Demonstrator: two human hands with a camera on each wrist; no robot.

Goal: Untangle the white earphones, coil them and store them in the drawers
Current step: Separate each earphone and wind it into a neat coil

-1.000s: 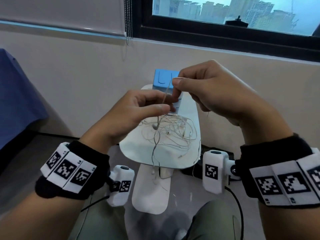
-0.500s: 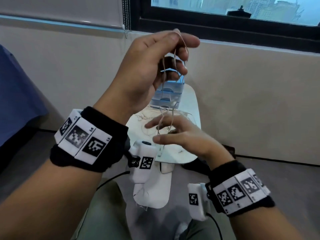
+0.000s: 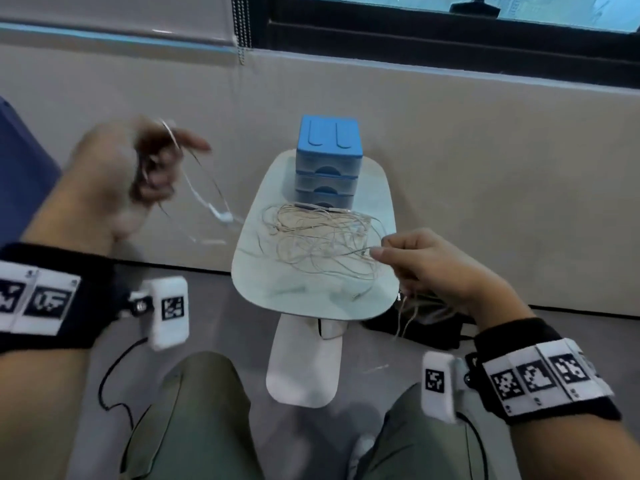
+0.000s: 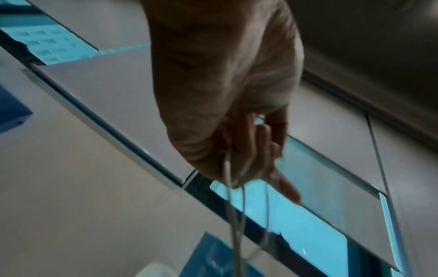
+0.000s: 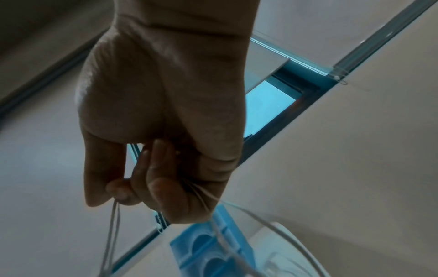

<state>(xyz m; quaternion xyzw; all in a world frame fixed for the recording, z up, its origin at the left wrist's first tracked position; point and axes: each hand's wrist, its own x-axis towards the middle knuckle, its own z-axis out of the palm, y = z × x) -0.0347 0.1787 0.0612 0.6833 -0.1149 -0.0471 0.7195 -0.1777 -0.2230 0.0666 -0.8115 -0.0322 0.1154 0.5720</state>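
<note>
Hands [image 3: 131,171] apart now — drawers [image 3: 327,168] closed.

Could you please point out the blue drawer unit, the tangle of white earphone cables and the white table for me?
Blue plastic drawer unit [image 3: 329,136]: head view, on its blue lid.
Tangled white earphone cables [image 3: 322,240]: head view, middle of the pile.
White rounded table [image 3: 252,271]: head view, bare top near its left edge.

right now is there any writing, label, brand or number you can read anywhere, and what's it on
No readable words, brands or numbers.
Left wristband: black-and-white square code markers; small print above them too blurred to read.
Right wristband: the same markers; tiny marks below them unreadable.
Both wrist cameras: one code marker each, no text.
Blue drawer unit: two moulded grooves on top, no lettering.
</note>
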